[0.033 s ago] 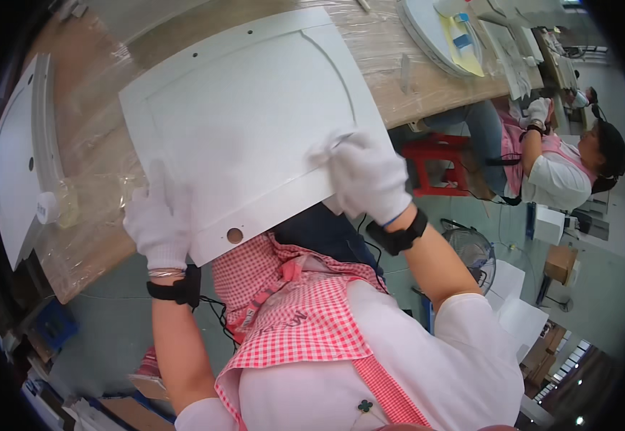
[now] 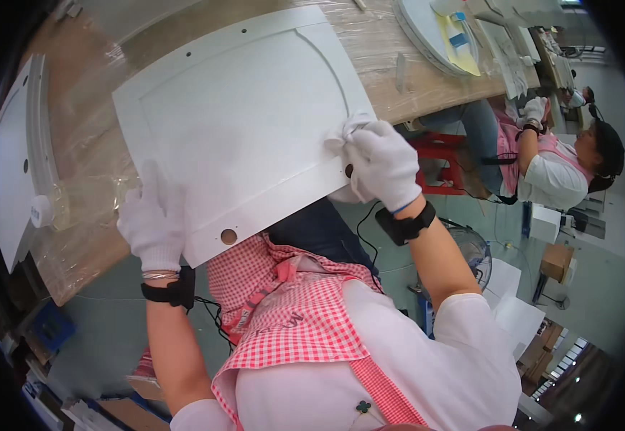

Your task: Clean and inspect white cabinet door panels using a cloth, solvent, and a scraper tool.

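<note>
A large white panel (image 2: 233, 122) with a recessed face and holes along its borders lies on the wrapped table, its near edge jutting over my lap. Both my hands wear white knit gloves. At the panel's near-left side rests my left hand (image 2: 153, 223), fingers stretched out along the surface; it grips nothing that I can see. My right hand (image 2: 388, 165) is closed on a crumpled white cloth (image 2: 348, 136) at the panel's right border, beside a round hole there. Part of the cloth is hidden under the fingers.
Another white panel (image 2: 14, 158) stands tilted at the left, near a roll of tape (image 2: 41, 211). Round white panels (image 2: 427, 43) with a yellow sheet lie at the far right of the table (image 2: 90, 237). A co-worker (image 2: 553, 161) sits at the right by a red stool (image 2: 438, 158).
My right hand has slid with the cloth a little to the right along the panel's border, uncovering part of the hole. My left hand stays at the same part of the panel.
</note>
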Tool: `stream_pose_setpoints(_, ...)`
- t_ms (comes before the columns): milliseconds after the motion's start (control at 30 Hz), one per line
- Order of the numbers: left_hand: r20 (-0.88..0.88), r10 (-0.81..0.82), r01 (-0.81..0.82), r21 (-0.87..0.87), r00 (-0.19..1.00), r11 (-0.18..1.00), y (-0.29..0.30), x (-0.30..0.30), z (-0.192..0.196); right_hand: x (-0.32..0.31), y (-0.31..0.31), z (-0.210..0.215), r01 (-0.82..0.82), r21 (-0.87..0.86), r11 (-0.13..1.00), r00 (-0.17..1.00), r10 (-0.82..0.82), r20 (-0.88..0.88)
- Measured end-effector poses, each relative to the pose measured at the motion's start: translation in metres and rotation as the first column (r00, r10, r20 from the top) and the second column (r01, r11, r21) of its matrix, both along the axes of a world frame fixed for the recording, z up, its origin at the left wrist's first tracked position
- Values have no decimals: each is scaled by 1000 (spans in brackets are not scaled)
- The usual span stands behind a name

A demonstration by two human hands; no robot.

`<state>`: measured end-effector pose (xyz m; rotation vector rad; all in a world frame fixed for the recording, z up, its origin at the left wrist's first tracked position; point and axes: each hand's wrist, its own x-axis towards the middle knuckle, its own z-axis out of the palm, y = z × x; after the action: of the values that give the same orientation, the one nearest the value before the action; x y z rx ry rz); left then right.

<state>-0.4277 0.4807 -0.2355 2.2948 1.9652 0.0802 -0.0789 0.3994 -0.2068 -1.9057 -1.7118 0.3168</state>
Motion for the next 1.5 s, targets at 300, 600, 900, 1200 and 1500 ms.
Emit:
stream_pose_setpoints(300,-45,85,-84,21,995,996,5,-1,-4,20,18,2,-21,44,999,973,11,230)
stream_pose_setpoints(600,-22,57,-54,108,998,993,2,-4,-12,25,2,-1,-65,-37,997,978,71,198)
stream_pose_setpoints(900,-15,107,-106,74,994,992,3,-9,-9,24,18,5,-128,-75,989,956,143,256)
stream_pose_setpoints(1200,13,75,-75,-17,997,997,4,-2,-5,51,138,1,0,-106,994,908,45,416)
stream_pose_setpoints(1500,11,108,-107,-72,994,992,-3,-12,9,70,107,-2,-116,-110,987,922,148,357)
